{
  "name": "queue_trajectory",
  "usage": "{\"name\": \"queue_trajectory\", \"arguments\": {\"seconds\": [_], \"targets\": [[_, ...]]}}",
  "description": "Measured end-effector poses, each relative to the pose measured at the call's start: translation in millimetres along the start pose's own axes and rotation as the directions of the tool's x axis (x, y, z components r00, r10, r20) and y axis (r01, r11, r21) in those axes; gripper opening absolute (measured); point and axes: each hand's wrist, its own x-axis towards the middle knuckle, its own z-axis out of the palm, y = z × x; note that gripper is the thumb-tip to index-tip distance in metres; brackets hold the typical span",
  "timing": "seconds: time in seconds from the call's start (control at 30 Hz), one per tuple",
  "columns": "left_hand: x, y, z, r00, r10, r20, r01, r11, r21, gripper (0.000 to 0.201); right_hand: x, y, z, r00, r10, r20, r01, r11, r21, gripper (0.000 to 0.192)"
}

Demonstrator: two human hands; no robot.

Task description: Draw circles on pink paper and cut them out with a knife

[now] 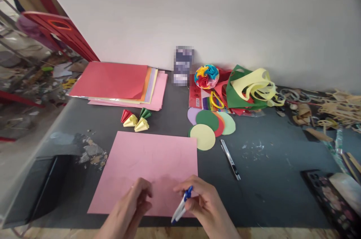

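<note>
A person's right hand (204, 201) is gripping a blue-and-white pen (182, 206) over the near edge of a pink paper sheet (149, 167) lying flat on a dark grey table (267, 163). The fingers are closing around the pen's upper barrel, its long axis running from the blue end near the knuckles down and left toward the person. The left hand (135, 203) is resting loosely curled on the sheet's near edge, holding nothing visible, its fingertips just beside the pen hand. The sheet is stretching away from both hands toward the wall. Beyond it, small folded paper cones (136, 120) are sitting near a stack of coloured paper (118, 82); to the right, cut paper circles (210, 126) are overlapping beside a utility knife (230, 159).
</note>
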Motion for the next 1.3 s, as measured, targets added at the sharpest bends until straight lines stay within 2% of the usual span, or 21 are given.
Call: {"name": "queue_trajectory", "arguments": {"seconds": [0.1, 0.17, 0.27, 0.37, 0.43, 0.5, 0.57, 0.63, 0.73, 0.83, 0.93, 1.0, 1.07, 1.13, 1.2, 1.27, 1.3], "targets": [[4.0, 16.0, 21.3, 0.999, 0.028, 0.02, -0.024, 0.981, -0.19, 0.017, -0.2, 3.1, 5.3, 0.998, 0.011, -0.059, -0.009, 0.999, 0.035, 0.052], [7.1, 22.0, 31.8, 0.999, 0.024, 0.043, -0.011, 0.961, -0.275, 0.021, 0.1, 2.8, 7.2, 0.988, -0.007, -0.156, 0.018, 0.998, 0.068, 0.048], [10.3, 25.9, 39.9, 0.996, -0.001, 0.085, 0.035, 0.92, -0.389, 0.019, 0.4, 0.2, 6.3, 0.941, -0.125, -0.314, 0.106, 0.991, -0.077, 0.04], [12.3, 27.0, 45.7, 0.995, 0.03, 0.097, 0.008, 0.931, -0.366, 0.015, 0.6, -0.8, 4.4, 0.915, -0.209, -0.345, 0.141, 0.967, -0.212, 0.035], [12.8, 26.2, 51.8, 0.99, 0.075, 0.123, -0.027, 0.936, -0.352, 0.018, 0.7, 1.0, 4.5, 0.913, -0.228, -0.338, 0.152, 0.96, -0.236, 0.029], [11.9, 23.7, 58.9, 0.991, 0.088, 0.1, -0.05, 0.942, -0.331, 0.022, 0.0, 4.2, 5.2, 0.911, -0.244, -0.333, 0.169, 0.956, -0.241, 0.025], [9.9, 19.9, 64.6, 0.996, 0.078, 0.034, -0.065, 0.958, -0.28, 0.022, -2.7, 8.1, 5.6, 0.914, -0.268, -0.304, 0.197, 0.949, -0.245, 0.032], [7.8, 16.1, 67.7, 0.995, 0.087, -0.04, -0.093, 0.972, -0.216, 0.023, -7.6, 11.6, 5.0, 0.931, -0.298, -0.21, 0.235, 0.931, -0.281, 0.04], [6.3, 12.6, 70.7, 0.985, 0.142, -0.1, -0.155, 0.978, -0.138, 0.024, -15.9, 16.3, 3.2, 0.933, -0.339, -0.118, 0.279, 0.892, -0.354, 0.031], [7.0, 11.6, 77.6, 0.967, 0.227, -0.113, -0.237, 0.968, -0.084, 0.024, -19.7, 21.5, 2.4, 0.917, -0.357, -0.175, 0.267, 0.879, -0.395, 0.03], [7.0, 11.1, 86.9, 0.949, 0.292, -0.122, -0.295, 0.956, -0.002, 0.039, -17.4, 27.2, 4.2, 0.914, -0.334, -0.231, 0.223, 0.888, -0.402, 0.038], [5.9, 11.5, 89.7, 0.937, 0.326, -0.123, -0.321, 0.945, 0.058, 0.049, -14.5, 29.1, 5.0, 0.928, -0.282, -0.243, 0.175, 0.907, -0.383, 0.03], [5.0, 13.5, 85.9, 0.927, 0.36, -0.107, -0.352, 0.932, 0.091, 0.054, -12.4, 28.1, 3.2, 0.947, -0.21, -0.244, 0.123, 0.936, -0.329, 0.018], [6.1, 16.3, 74.7, 0.911, 0.403, -0.088, -0.384, 0.907, 0.173, 0.062, -12.4, 24.3, -3.7, 0.959, -0.138, -0.248, 0.07, 0.962, -0.263, 0.022], [10.4, 17.2, 58.6, 0.876, 0.473, -0.098, -0.393, 0.815, 0.426, 0.067, -14.8, 19.2, -17.2, 0.953, -0.068, -0.295, -0.005, 0.971, -0.239, 0.03], [17.2, 13.3, 42.4, 0.82, 0.564, -0.093, -0.33, 0.6, 0.729, 0.069, -19.1, 14.4, -37.8, 0.934, -0.021, -0.356, -0.082, 0.959, -0.271, 0.036], [20.5, 9.3, 35.7, 0.807, 0.587, -0.067, -0.296, 0.499, 0.815, 0.069, -21.7, 12.6, -50.5, 0.921, -0.015, -0.39, -0.111, 0.948, -0.299, 0.038]]}}
